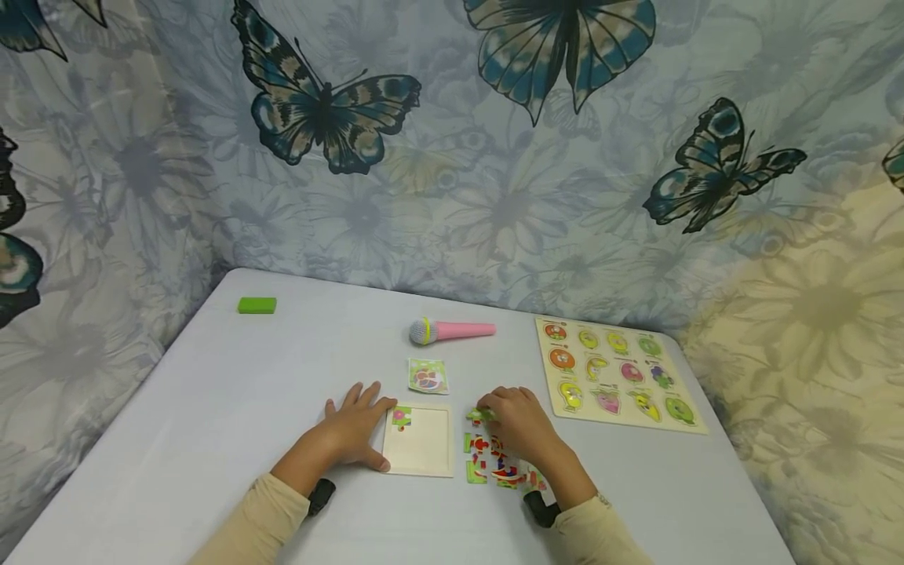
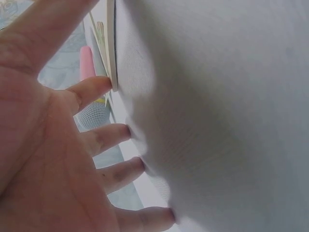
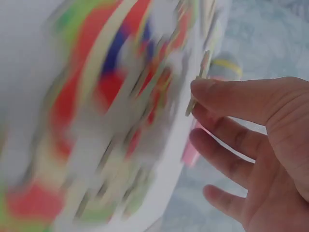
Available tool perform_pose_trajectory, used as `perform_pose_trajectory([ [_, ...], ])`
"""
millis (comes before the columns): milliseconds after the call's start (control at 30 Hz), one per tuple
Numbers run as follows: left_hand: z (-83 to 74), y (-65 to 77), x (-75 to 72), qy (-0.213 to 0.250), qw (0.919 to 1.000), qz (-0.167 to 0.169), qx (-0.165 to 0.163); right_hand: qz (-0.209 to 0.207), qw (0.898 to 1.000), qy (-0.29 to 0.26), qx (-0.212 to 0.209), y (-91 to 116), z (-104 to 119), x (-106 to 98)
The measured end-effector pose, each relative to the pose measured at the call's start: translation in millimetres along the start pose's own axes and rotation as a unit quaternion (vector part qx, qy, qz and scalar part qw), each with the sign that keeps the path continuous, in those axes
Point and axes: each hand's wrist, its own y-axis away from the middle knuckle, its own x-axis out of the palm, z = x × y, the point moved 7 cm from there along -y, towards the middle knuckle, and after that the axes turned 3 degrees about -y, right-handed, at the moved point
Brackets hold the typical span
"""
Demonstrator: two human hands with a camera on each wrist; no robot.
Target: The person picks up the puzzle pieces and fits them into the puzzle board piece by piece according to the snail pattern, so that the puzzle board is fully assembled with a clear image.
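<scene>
A shallow light wooden puzzle tray [image 1: 427, 451] lies on the table with one jigsaw piece [image 1: 401, 416] in its upper left corner. My left hand [image 1: 351, 430] is spread at the tray's left side, index finger and thumb touching its edge. The left wrist view shows the index fingertip against the tray edge [image 2: 111, 58] and the other fingertips on the table. Right of the tray, my right hand [image 1: 524, 424] pinches a thin puzzle piece [image 3: 205, 65] between thumb and index finger. Several loose colourful pieces [image 1: 476, 471] lie under and beside that hand, blurred in the right wrist view.
A small picture card [image 1: 428, 377] lies behind the tray, and a pink toy microphone [image 1: 462, 330] lies farther back. A fruit board [image 1: 621, 377] is at the right. A green block [image 1: 257, 305] sits at the far left corner. Patterned walls border the table.
</scene>
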Motion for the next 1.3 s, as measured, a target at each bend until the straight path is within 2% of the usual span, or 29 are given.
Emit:
perform_pose_trajectory([
  [233, -2.2, -5.4, 1.7, -0.006, 1.0, 0.006, -0.002, -0.004, 0.997, 0.006, -0.075, -14.9, 43.3, 2.4],
  [433, -2.3, -5.5, 2.9, -0.013, 0.9999, 0.003, -0.002, 0.001, 0.995, 0.008, -0.103, -25.8, 67.3, 10.1],
  [667, -0.8, -4.3, 1.9, -0.013, 0.9999, 0.004, -0.007, 0.007, 0.995, 0.013, -0.094, -32.8, 72.8, 18.9],
  [1300, -1.9, -1.3, -1.3, -0.019, 0.9997, 0.008, -0.014, -0.021, 0.994, 0.031, -0.107, -35.1, 82.2, 19.7],
])
